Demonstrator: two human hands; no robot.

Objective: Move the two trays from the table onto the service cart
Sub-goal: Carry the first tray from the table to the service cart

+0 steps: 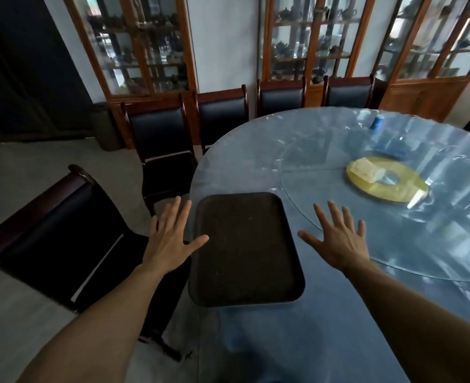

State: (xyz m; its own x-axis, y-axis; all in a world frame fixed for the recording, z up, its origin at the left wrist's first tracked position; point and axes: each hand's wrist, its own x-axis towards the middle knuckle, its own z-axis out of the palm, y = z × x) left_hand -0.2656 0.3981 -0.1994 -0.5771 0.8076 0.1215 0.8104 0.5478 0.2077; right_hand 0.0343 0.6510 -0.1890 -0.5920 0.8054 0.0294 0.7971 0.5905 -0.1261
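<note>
A dark brown rectangular tray (245, 250) lies flat on the round table (256, 167), at its left edge, with its near left corner over the rim. My left hand (170, 239) hovers just left of the tray, fingers spread, thumb over the tray's left rim. My right hand (339, 239) hovers to the right of the tray, fingers spread, holding nothing. Only this one tray shows, and no service cart is in view.
A glass turntable (394, 261) covers the table's middle, bearing a yellow disc (394, 186) with a pale box and a blue can (376, 123) beyond. Dark chairs (57, 236) stand left of the table, more along the back. Glass cabinets (145, 48) line the wall.
</note>
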